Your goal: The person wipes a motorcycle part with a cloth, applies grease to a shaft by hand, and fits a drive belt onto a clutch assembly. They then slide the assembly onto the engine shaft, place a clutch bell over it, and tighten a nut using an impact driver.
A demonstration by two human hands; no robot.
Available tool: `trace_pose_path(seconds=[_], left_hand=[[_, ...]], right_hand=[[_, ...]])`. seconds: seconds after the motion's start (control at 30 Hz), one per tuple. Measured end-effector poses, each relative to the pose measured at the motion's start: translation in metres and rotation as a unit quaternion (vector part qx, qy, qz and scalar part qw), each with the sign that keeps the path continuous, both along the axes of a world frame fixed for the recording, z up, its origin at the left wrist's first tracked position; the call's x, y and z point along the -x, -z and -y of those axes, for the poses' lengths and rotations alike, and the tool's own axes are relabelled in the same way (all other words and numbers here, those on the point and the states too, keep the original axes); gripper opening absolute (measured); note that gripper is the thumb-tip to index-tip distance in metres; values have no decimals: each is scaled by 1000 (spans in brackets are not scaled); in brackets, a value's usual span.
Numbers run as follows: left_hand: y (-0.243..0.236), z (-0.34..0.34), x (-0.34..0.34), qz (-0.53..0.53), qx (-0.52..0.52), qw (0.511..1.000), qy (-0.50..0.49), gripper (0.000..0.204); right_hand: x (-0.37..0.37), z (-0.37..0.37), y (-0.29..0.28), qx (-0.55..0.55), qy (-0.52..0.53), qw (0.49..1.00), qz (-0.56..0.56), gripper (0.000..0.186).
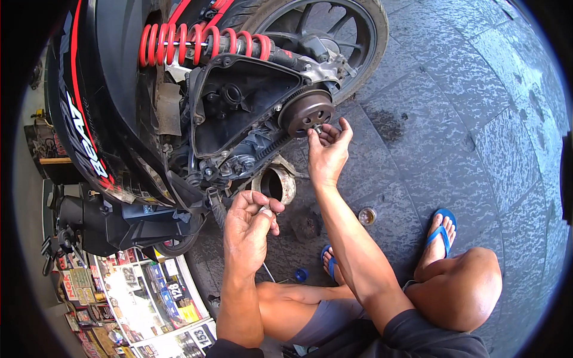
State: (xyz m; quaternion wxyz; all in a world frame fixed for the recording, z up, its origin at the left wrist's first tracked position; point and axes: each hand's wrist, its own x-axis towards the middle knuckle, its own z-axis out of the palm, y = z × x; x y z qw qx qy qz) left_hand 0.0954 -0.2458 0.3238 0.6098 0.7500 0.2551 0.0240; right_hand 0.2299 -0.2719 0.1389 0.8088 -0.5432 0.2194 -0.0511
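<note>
My right hand (328,156) reaches up to the brown clutch bell (298,112) on the scooter's drive side. Its thumb and fingers close around a small metal nut (318,128) at the bell's centre. The bell is round with holes in its face, and a toothed drive belt (273,145) runs from it along the open black crankcase (239,113). Lower and to the left, my left hand (248,232) is held in the air with its fingers curled and thumb pressed in. A small pale bit shows at its fingertips, too small to name.
A red coil spring (206,45) and the rear wheel (376,36) lie beyond the crankcase. Below it stands a dirty, hollow round part (286,185). On the dark tiles are a small cup of liquid (367,216) and a blue cap (302,274). Shelves of packaged goods (149,292) stand left.
</note>
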Motion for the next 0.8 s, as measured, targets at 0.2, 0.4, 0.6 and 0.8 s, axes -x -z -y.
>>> trace_pose_path(seconds=[0.2, 0.4, 0.6, 0.8], left_hand=[[0, -2, 1, 11, -41, 999, 23, 17], [7, -13, -2, 40, 84, 995, -30, 12], [15, -28, -7, 30, 224, 971, -82, 11], [22, -33, -5, 62, 187, 977, -75, 11]], right_hand=[[-6, -1, 1, 34, -9, 999, 4, 71], [-5, 2, 10, -28, -13, 999, 27, 73], [-4, 12, -2, 42, -28, 998, 29, 66], [53, 33, -40, -27, -45, 982, 180, 57]])
